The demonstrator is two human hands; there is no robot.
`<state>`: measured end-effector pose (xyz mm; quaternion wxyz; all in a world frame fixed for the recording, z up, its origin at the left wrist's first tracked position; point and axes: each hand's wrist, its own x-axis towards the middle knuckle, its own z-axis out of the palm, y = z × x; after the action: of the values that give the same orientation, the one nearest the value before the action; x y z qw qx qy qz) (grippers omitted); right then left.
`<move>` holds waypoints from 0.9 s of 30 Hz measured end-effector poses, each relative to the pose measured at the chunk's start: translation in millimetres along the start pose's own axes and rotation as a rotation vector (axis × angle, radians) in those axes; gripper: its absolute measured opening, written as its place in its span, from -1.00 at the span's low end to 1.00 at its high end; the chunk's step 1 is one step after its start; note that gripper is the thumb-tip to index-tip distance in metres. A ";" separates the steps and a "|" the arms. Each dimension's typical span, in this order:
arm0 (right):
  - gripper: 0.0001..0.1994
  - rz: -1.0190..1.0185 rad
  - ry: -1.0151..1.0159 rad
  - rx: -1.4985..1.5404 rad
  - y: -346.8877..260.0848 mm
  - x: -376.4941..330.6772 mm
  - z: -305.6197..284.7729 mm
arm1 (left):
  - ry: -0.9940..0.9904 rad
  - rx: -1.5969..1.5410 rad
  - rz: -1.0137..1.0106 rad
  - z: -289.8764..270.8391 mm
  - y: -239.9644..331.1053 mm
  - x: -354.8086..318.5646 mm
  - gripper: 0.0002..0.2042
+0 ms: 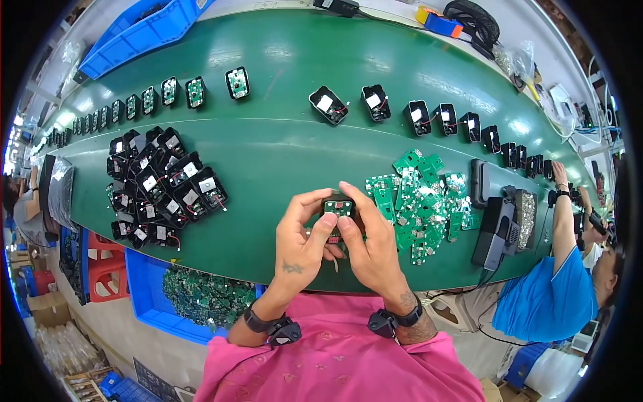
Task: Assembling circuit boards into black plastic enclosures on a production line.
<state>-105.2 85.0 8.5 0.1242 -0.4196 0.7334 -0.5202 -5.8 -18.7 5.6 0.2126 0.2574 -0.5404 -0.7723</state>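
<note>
Both my hands close round a small black plastic case with a green circuit board in its open face. My left hand grips it from the left and my right hand from the right, both thumbs pressing on the board. Just right of my hands lies a heap of loose green circuit boards. Over to the left is a pile of black cases with white-topped parts and short red wires inside. The underside of the held case is hidden by my fingers.
A row of cases with boards fitted runs along the far left of the green table; open cases line the far right. A blue bin of boards stands below the front edge. A co-worker in blue reaches in at right.
</note>
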 end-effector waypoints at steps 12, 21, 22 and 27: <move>-0.52 0.108 -0.216 -0.059 -6.6 12.7 -23.7 | -0.171 0.066 -0.113 -9.5 0.5 5.9 -0.60; -0.50 0.043 -0.131 -0.018 0.8 13.1 -19.2 | -0.199 -0.076 -0.171 -5.5 7.6 8.3 -0.57; -0.49 0.100 -0.164 -0.026 -3.6 15.5 -22.0 | -0.198 -0.075 -0.172 -4.9 7.1 8.2 -0.57; -0.49 0.116 -0.189 0.009 -1.7 16.8 -25.1 | -0.155 -0.001 -0.143 -5.1 1.0 12.4 -0.58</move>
<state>-130.2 88.8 24.9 0.2246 -0.4232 0.7391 -0.4735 -12.2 -30.2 3.0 0.1145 0.2346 -0.5351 -0.8034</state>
